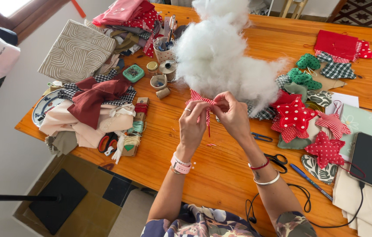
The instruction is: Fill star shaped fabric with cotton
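**Striped piece pinched between both hands**

I hold the red-and-white striped fabric piece (202,100) up over the desk (221,166), right beside the white stuffing (221,52), so the fluff is within reach. My left hand (194,120) and right hand (234,115) meet, fingertips pinching its edge, wrists raised, forearms angled inward.

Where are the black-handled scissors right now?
In the head view, the scissors lie flat on the wooden table, just right of the right hand's forearm, left of the blue pen.
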